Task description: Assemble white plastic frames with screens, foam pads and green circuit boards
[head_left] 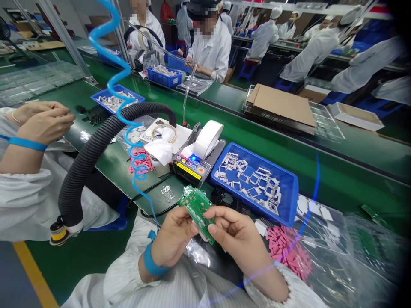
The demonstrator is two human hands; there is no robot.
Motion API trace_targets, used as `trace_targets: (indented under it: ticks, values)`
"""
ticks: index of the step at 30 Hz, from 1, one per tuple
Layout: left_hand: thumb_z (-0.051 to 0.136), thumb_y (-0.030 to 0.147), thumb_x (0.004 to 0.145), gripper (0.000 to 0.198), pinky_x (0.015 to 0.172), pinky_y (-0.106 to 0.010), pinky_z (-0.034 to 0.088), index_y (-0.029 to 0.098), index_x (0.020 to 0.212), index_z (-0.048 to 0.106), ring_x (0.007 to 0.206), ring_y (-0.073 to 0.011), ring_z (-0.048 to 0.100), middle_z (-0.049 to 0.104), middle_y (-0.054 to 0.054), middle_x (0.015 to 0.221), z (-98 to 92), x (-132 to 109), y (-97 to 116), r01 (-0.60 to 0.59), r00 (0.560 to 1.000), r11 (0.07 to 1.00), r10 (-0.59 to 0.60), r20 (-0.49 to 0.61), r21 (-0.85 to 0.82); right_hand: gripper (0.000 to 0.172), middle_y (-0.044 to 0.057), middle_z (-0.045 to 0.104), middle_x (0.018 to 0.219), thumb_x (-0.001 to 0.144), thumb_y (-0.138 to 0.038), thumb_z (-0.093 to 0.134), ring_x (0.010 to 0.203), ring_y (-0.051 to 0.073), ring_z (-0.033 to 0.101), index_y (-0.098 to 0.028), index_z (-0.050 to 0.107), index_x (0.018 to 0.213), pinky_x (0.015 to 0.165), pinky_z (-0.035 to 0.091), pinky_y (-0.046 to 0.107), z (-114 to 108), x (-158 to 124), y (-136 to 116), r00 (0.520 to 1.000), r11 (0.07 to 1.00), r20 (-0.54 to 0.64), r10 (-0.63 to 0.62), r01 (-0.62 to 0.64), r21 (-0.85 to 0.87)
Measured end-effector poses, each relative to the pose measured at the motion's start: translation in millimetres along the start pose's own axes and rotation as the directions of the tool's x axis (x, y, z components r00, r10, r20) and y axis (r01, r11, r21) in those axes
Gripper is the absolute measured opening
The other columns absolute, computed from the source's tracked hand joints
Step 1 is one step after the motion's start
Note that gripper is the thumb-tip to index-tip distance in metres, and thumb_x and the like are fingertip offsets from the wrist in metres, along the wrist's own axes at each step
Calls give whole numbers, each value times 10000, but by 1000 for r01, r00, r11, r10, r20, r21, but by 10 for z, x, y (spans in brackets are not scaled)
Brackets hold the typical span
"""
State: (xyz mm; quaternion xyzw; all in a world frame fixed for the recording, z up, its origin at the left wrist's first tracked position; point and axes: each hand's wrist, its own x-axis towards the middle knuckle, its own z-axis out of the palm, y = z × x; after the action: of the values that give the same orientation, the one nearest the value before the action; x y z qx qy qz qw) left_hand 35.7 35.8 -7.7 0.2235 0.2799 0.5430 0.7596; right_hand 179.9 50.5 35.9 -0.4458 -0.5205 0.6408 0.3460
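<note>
A green circuit board [199, 210] is held tilted between my two hands, just above the front edge of the bench. The fingers of my left hand [175, 235] close on its left edge, and a blue strap circles that wrist. On the board's right side, my right hand [236, 233] pinches it with thumb and fingertips. Behind it lie more green boards [189, 189], partly hidden. A blue bin [293, 192] of small white frames stands beyond my right hand. The label dispenser [199, 160] with a white tape roll sits behind the boards.
Pink pieces [289, 252] and plastic bags [334, 256] lie at right. A black ribbed hose [86, 162] arches at left beside a coiled blue cord [112, 81]. A co-worker's hands [45, 122] are at far left. Cardboard [282, 105] lies across the bench; other people work behind.
</note>
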Motion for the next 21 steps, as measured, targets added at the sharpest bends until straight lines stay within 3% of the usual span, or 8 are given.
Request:
trace_targets:
  ticks: [5, 8, 10, 12, 17, 21]
  values:
    - [808, 319, 613, 286, 740, -307, 491, 205, 866, 739, 780, -184, 659, 732, -30, 782, -28, 1, 1, -3, 1000, 998, 2, 17, 63, 234, -107, 257, 486, 829, -409, 565, 419, 53, 242, -179, 598, 856, 415, 220, 197, -24, 34, 30, 998, 975, 21, -57, 61, -212]
    - [802, 314, 624, 329, 780, -325, 498, 218, 929, 726, 834, -196, 661, 737, -40, 859, -20, 7, -3, -4, 1000, 998, 5, -24, 64, 163, -52, 415, 579, 868, -331, 537, 514, 88, 405, -203, 626, 914, 503, 357, 223, -58, 51, 11, 970, 826, 50, -237, 229, -515]
    - [803, 297, 624, 366, 814, -338, 499, 227, 972, 713, 880, -204, 659, 735, -45, 916, -5, 16, -6, -11, 997, 998, 16, -71, 68, 145, 20, 551, 767, 867, -312, 553, 691, 134, 541, -213, 628, 941, 619, 453, 261, -83, 57, -17, 934, 712, 85, -346, 320, -625]
    - [813, 279, 606, 396, 850, -355, 497, 230, 985, 708, 921, -217, 656, 732, -50, 954, 14, 27, -9, -11, 993, 997, 20, -120, 74, 146, 59, 603, 918, 848, -296, 591, 835, 165, 594, -215, 615, 967, 709, 499, 284, -111, 61, -40, 908, 671, 124, -400, 383, -635]
    - [821, 258, 580, 456, 947, -388, 468, 228, 1018, 700, 1073, -257, 610, 701, -70, 1100, 85, 39, -36, 45, 976, 995, -23, -218, 95, 202, 51, 672, 1032, 827, -164, 614, 960, 165, 625, -214, 599, 1023, 843, 506, 293, -190, 48, -41, 862, 581, 213, -460, 473, -662]
    - [809, 242, 597, 458, 1003, -367, 438, 252, 1040, 694, 1229, -275, 506, 607, -58, 1286, 180, 56, -57, 115, 967, 983, -76, -245, 145, 183, 41, 678, 1011, 824, -145, 604, 954, 157, 621, -204, 586, 997, 847, 507, 296, -296, -40, -83, 880, 551, 213, -425, 438, -710]
